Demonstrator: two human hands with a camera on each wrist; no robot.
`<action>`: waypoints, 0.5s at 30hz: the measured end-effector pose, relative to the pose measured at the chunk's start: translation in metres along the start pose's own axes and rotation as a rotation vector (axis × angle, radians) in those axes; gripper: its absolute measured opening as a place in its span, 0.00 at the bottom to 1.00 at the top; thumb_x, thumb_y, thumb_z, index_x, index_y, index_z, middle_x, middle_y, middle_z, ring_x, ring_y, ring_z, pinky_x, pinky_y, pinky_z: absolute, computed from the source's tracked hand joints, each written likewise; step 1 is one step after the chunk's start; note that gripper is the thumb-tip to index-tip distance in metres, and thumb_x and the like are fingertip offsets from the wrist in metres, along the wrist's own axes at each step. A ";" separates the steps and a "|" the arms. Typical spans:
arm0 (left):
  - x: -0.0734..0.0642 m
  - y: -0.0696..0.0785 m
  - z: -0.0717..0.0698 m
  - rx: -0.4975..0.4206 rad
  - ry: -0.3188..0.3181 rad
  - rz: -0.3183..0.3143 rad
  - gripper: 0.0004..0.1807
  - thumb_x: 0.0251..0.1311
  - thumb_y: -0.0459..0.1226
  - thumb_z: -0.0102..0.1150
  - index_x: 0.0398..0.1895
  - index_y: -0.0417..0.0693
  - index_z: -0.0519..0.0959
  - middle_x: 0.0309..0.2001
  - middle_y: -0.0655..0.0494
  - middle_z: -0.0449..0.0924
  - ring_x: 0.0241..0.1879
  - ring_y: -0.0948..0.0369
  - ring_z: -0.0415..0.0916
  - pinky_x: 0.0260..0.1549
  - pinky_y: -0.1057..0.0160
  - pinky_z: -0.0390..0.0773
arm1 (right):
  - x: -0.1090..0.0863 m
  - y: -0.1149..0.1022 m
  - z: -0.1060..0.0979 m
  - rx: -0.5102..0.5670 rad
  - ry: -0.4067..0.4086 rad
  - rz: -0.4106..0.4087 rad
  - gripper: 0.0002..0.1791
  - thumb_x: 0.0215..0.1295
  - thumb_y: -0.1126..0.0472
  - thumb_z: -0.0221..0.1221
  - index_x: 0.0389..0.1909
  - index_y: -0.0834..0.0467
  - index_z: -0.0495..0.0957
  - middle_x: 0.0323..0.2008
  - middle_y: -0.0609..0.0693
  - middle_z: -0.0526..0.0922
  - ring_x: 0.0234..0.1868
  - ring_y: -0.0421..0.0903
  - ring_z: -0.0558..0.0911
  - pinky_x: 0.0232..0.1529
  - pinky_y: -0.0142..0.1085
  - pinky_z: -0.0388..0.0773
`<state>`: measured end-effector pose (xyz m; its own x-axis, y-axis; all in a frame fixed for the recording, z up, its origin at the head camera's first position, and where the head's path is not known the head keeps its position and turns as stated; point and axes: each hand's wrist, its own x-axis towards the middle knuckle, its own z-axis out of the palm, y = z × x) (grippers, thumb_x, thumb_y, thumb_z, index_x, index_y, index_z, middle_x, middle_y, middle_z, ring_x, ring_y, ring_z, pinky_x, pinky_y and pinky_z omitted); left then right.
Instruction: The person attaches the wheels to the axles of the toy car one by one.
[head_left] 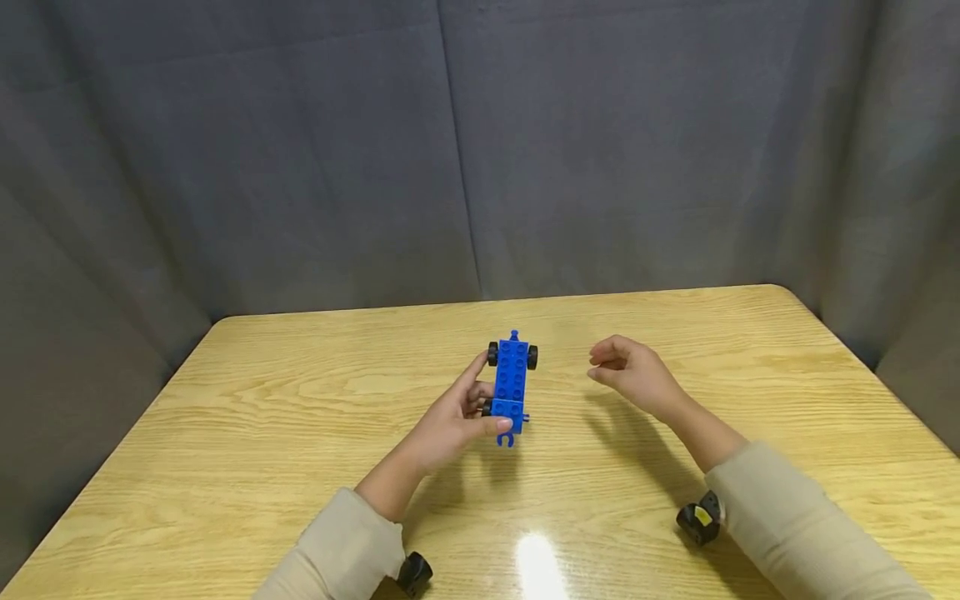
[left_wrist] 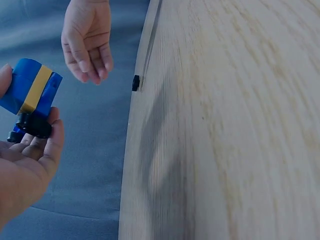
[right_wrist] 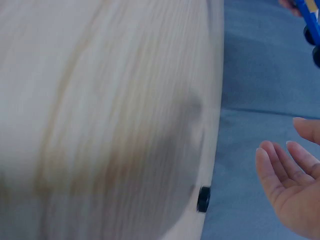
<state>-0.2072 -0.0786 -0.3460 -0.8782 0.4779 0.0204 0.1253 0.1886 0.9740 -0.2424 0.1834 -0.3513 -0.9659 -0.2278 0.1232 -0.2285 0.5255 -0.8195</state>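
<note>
My left hand (head_left: 450, 421) holds a blue toy vehicle base (head_left: 512, 371) above the table, thumb over its near end and fingers along its left side and beneath. Studs cover its top, a small knob sticks out at the far end and a hook at the near end. Black wheels show at three corners; a bare axle stub (head_left: 527, 417) pokes out at the near right. In the left wrist view, a yellow band (left_wrist: 36, 89) runs across the blue bricks. My right hand (head_left: 633, 375) hovers to the right, fingers loosely bent, holding nothing.
A loose black wheel (right_wrist: 203, 199) stands on the wooden table (head_left: 300, 400) in both wrist views; I cannot make it out in the head view. Grey curtains (head_left: 337, 167) surround the table's back and sides. Black wrist cameras (head_left: 699, 518) hang under both sleeves.
</note>
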 end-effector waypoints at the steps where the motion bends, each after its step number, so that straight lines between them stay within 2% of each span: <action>1: 0.000 0.000 0.000 -0.011 -0.001 -0.003 0.46 0.51 0.39 0.58 0.67 0.58 0.39 0.48 0.51 0.67 0.47 0.57 0.63 0.50 0.56 0.60 | 0.000 0.002 -0.001 -0.003 -0.004 0.008 0.15 0.58 0.65 0.53 0.45 0.69 0.67 0.43 0.63 0.71 0.42 0.53 0.72 0.41 0.41 0.70; 7: 0.001 -0.006 0.001 -0.043 -0.007 -0.026 0.45 0.52 0.40 0.57 0.67 0.58 0.39 0.50 0.52 0.67 0.51 0.56 0.63 0.51 0.55 0.62 | 0.002 0.015 -0.008 -0.040 -0.026 0.051 0.17 0.58 0.65 0.53 0.45 0.71 0.65 0.42 0.64 0.71 0.43 0.55 0.71 0.41 0.41 0.70; 15: 0.005 -0.004 0.002 -0.070 -0.022 0.003 0.45 0.52 0.42 0.58 0.67 0.57 0.38 0.51 0.52 0.67 0.53 0.56 0.61 0.52 0.54 0.59 | 0.013 0.027 -0.020 -0.104 -0.022 0.082 0.19 0.57 0.66 0.53 0.47 0.72 0.65 0.43 0.66 0.70 0.44 0.58 0.71 0.40 0.44 0.69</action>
<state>-0.2117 -0.0754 -0.3503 -0.8675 0.4971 0.0191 0.0944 0.1267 0.9874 -0.2632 0.2107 -0.3606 -0.9792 -0.1980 0.0452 -0.1616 0.6247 -0.7640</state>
